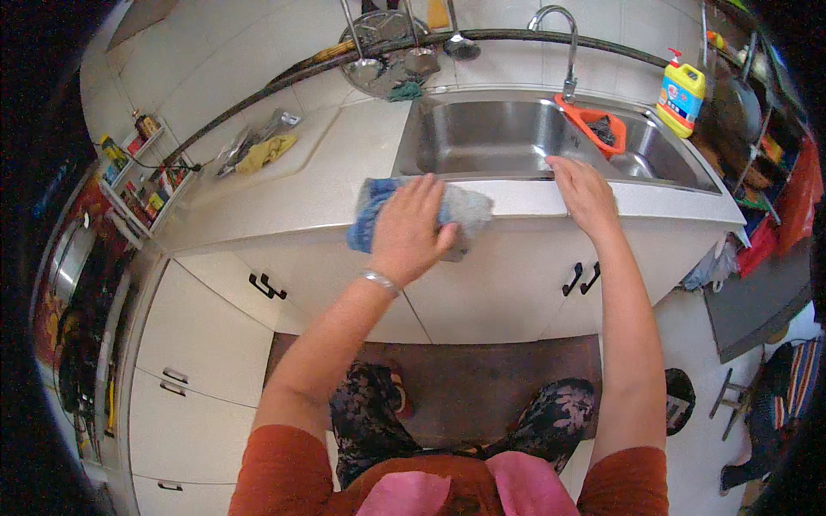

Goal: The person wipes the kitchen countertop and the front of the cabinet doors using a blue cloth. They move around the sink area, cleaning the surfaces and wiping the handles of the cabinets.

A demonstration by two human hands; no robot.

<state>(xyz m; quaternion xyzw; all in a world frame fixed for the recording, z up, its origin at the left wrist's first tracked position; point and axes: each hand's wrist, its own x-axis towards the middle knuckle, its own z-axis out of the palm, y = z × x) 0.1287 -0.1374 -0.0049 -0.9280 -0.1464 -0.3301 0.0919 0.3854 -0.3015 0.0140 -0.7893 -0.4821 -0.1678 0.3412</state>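
My left hand [413, 226] presses flat on a blue and grey cloth [470, 209] at the front edge of the pale countertop [361, 142]. Part of this cloth hangs over the edge, and the palm hides its middle. On the front rim of the stainless steel sink [490, 135] rests my right hand [587, 193], with nothing seen in it; its thumb is hard to make out. An orange sink strainer basket [597, 126] holding a dark scouring pad [603, 131] sits by the divider, under the curved faucet [571, 51].
A yellow dish soap bottle [681, 97] stands at the sink's right corner. At the left lie a yellow cloth [266, 153] and a clear plastic bag [242, 138]. Ladles [461, 46] hang behind, near a green cloth [404, 92]. Black handles [572, 278] protrude from the cabinets below.
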